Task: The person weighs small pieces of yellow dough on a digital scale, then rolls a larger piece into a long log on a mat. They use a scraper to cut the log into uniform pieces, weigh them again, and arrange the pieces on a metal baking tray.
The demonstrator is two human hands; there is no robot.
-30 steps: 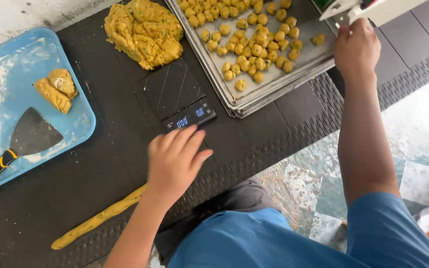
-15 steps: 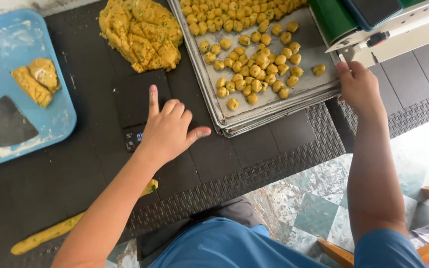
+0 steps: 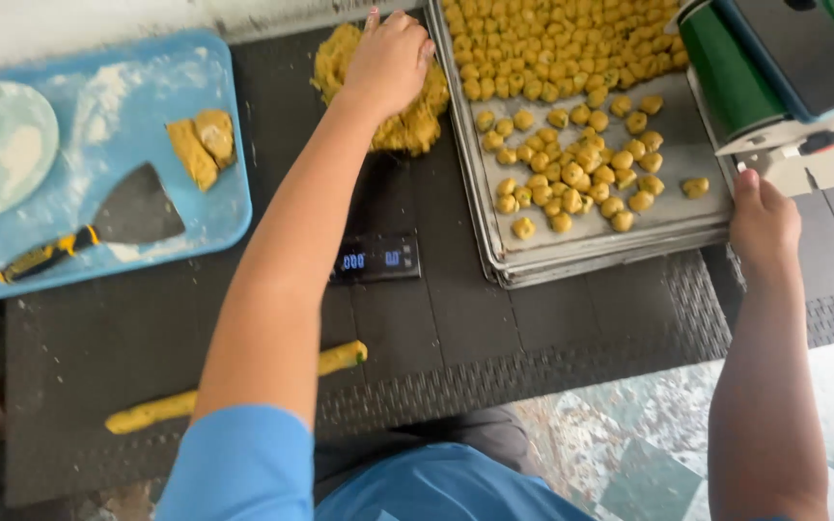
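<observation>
Both arms stretched forward, hands well apart

The left hand (image 3: 390, 60) reaches far ahead on a nearly straight bare arm, back of the hand up, knuckles bent and fingers (image 3: 375, 19) curled downward with the tips pressed in below the palm. The right hand (image 3: 761, 224) sits nearer the body on a forearm running straight up from the lower edge, fingers folded under and out of sight, the thumb lying along the top. Short blue sleeves cover both upper arms.

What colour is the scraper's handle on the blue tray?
Yellow and black handle, seen in the head view.
</observation>
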